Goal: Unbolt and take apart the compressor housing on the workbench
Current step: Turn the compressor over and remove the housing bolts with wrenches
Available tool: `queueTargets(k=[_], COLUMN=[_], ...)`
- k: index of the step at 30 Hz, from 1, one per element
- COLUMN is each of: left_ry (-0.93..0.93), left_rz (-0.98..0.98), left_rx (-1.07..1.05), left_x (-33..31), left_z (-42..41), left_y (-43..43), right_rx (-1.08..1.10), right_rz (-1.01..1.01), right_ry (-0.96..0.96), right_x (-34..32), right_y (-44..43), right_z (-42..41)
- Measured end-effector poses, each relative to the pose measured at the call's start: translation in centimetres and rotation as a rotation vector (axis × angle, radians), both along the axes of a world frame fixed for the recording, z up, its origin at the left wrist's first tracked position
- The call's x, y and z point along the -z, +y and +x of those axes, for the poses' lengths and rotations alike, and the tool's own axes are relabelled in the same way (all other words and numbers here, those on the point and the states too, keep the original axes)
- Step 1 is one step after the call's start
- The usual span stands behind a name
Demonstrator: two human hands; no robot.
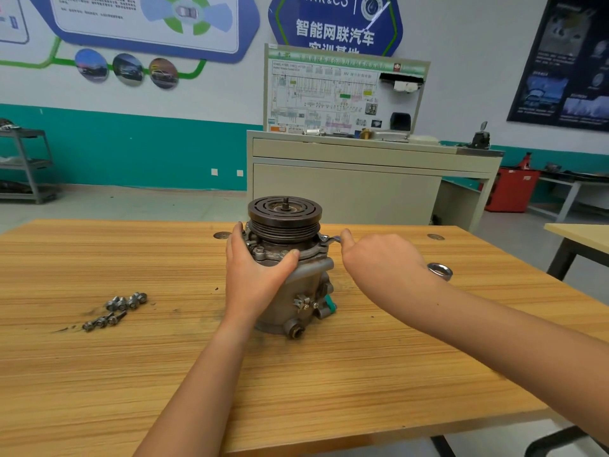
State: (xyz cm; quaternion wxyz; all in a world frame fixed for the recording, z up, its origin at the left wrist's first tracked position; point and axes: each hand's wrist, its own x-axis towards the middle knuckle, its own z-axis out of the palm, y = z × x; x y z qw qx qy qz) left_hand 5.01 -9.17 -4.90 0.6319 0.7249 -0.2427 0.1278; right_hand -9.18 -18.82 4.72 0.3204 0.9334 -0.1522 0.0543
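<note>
A compressor [296,291] is stood upright near the middle of a wooden workbench [362,374]. Loose bolts [115,311] are scattered on the wood at 9 o'clock from it, well apart. Beyond the bench, at 12 o'clock, a beige cabinet [346,186] topped by a wiring-diagram board is seen. A grey shelf cart [26,166] is placed at 10 o'clock, a red cabinet [510,192] at 2 o'clock, and a second table's corner [576,235] at 3 o'clock.

The compressor's long axis is held vertical, with the grooved pulley [285,216] and its threaded shaft stub pointed up. The upper flange is clasped by the left hand [253,275], fingers and thumb spread wide round it, so the near-left side is hidden. A wrench [440,271] is gripped in the right hand [382,258] at 3 o'clock, its far end laid against the flange and its ring end left jutting behind the wrist.
</note>
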Motion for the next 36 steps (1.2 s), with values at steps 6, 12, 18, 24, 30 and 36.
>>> queueTargets(k=[6, 12, 18, 24, 30, 36], left_ry=[0.002, 0.0, 0.0, 0.003, 0.006, 0.008], left_rz=[0.002, -0.012, -0.052, -0.044, -0.041, -0.045], left_rx=[0.012, 0.02, 0.001, 0.003, 0.011, 0.012], left_x=[0.0, -0.1, -0.1, -0.1, -0.1, 0.0], left_z=[0.0, -0.1, -0.3, -0.3, -0.3, -0.3], left_y=[0.0, 0.0, -0.2, -0.1, -0.1, -0.1], right_rx=[-0.073, -0.102, -0.213, -0.202, -0.144, -0.047], right_rz=[-0.055, -0.059, 0.043, 0.321, 0.283, 0.143], right_ry=[-0.065, -0.114, -0.241, -0.563, -0.36, -0.142], right_x=[-0.1, -0.1, 2.6, 1.2, 1.8, 1.2], right_y=[-3.3, -6.7, -8.3, -8.1, -5.9, -3.1], right_z=[-0.1, 3.1, 7.7, 3.5, -0.8, -0.6])
